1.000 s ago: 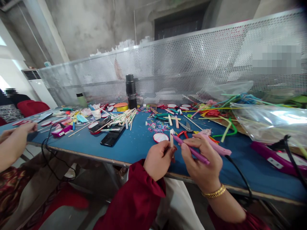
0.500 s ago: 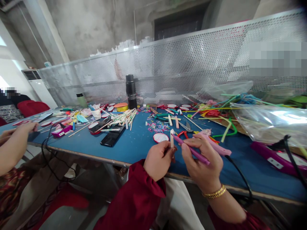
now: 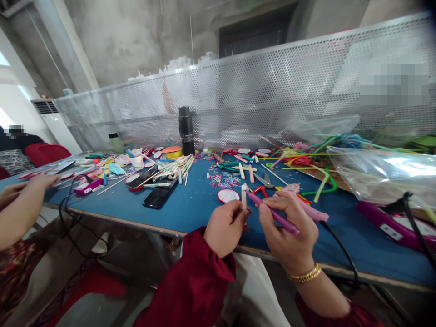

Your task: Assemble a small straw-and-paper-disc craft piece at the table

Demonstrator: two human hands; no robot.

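Observation:
My left hand pinches a short, flat peach-coloured stick upright between thumb and fingers; a white blob caps its top. In my right hand is a purple pen-shaped tool, gripped like a pencil. Its tip points at the stick's upper part, and whether the two touch I cannot tell. Behind the right hand lies a pink tool with a black cord, likely a glue gun. A white disc with a red rim rests just beyond my left hand, near red-handled pliers.
Small coloured loops, sticks, a phone and a black flask occupy the blue table. On the right are a plastic bag and a purple power strip. A co-worker's arm reaches in from the left.
My right hand and the purple tool have shifted slightly right, the tip drawing a little away from the stick. My left hand stays put. The co-worker's hand has moved slightly.

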